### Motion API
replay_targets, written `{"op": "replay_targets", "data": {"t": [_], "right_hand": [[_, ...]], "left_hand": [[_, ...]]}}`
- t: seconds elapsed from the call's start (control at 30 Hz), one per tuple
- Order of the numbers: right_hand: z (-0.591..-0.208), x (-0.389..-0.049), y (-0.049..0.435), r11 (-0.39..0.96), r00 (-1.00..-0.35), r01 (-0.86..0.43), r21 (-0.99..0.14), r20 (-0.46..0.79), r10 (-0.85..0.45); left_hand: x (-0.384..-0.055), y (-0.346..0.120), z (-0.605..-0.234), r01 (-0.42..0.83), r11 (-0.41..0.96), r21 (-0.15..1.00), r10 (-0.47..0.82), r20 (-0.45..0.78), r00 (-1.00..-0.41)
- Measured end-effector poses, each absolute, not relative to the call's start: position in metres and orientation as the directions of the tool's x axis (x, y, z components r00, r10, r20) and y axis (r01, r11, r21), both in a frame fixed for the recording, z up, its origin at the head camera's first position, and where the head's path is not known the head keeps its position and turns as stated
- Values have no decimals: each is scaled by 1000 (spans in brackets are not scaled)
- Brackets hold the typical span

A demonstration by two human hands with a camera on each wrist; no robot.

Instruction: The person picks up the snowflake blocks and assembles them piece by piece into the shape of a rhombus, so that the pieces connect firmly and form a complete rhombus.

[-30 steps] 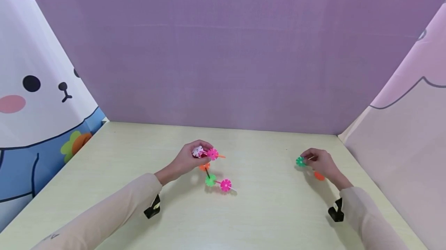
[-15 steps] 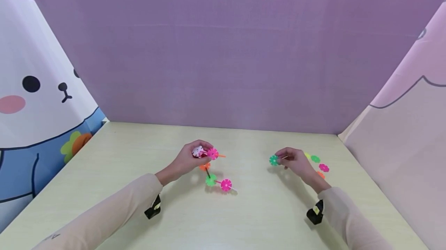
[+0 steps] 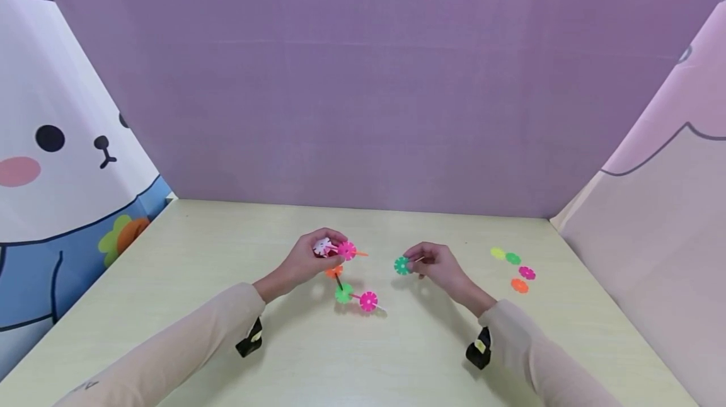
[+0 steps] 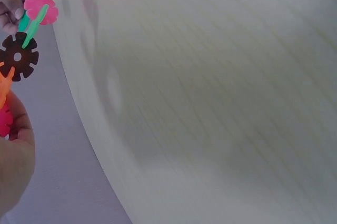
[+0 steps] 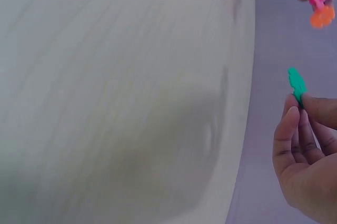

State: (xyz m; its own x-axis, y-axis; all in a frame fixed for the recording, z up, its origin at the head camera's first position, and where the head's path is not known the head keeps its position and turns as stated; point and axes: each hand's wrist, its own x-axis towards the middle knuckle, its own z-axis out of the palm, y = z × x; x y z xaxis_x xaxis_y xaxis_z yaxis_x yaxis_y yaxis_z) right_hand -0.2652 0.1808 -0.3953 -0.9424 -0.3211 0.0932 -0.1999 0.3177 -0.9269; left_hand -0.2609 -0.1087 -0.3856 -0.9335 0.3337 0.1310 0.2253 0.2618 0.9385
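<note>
My left hand (image 3: 309,254) grips a chain of notched plastic discs joined edge to edge. At its upper end, a pink disc (image 3: 346,251) and a white patterned disc (image 3: 322,246) show at the fingers, with an orange disc seen edge-on beyond the pink one. Lower down hang an orange disc, a brown disc (image 4: 19,57), a light green disc (image 3: 343,293), another pink disc (image 3: 368,301) and a white one. To the right, my right hand (image 3: 439,266) pinches a single teal-green disc (image 3: 401,265) between thumb and fingertips, apart from the chain.
On the right of the table (image 3: 425,356) lie several loose discs: a yellow disc (image 3: 497,253), a green disc (image 3: 513,258), a magenta disc (image 3: 527,273) and an orange disc (image 3: 519,285). A purple backdrop (image 3: 363,92) rises behind the table's far edge.
My right hand has carried the teal-green disc leftward from the loose discs toward the chain, uncovering them. My left hand and its chain have stayed in place.
</note>
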Motion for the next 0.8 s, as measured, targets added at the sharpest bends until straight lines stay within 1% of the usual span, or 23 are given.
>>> {"op": "replay_targets", "data": {"t": [0.2,0.43,0.8], "right_hand": [[-388,-265,158,266,-942,-183,-946,91,-323],[-383,-266,142,206,-934,-178,-962,100,-342],[-380,-265,134,179,-928,-165,-970,92,-362]], "left_hand": [[-262,-109,-386,228,261,938,334,133,-933],[-260,-108,-385,234,209,949,342,153,-927],[-261,-108,-384,233,248,940,331,144,-933]]}}
